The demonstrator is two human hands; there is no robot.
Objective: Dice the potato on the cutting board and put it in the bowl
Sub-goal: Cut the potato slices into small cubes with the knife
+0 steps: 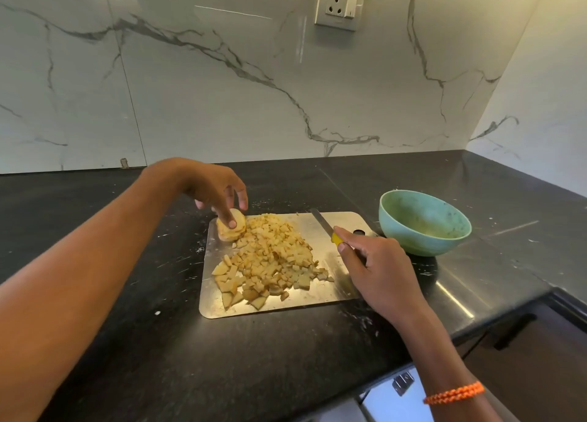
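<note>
Fingers of the left hand [216, 186] are spread and bent downward over the far left corner of the cutting board [320, 227], where a small stack of potato slices [232, 229] is pinched between the thumb at the front and fingertips behind; the remaining fingers are held slightly lifted. No brand, label or readable writing can be made out on anything in view. Just right of the stack, a broad heap of diced potato [273, 256] is spread across the left and middle of the metal board, which is laid on a dark, scratched countertop [127, 326]. Further right, a knife [330, 229] with a yellow handle is gripped by the right hand [374, 269], its fingers curled round the handle and its blade pointed away toward the far edge of the board. An orange braided band [454, 393] is worn on the right wrist. Beyond the board's right end, a pale green bowl [425, 223] is set on the countertop, with no potato pieces seen inside, only specks. On the marble wall behind, a socket plate [340, 3] is mounted.
</note>
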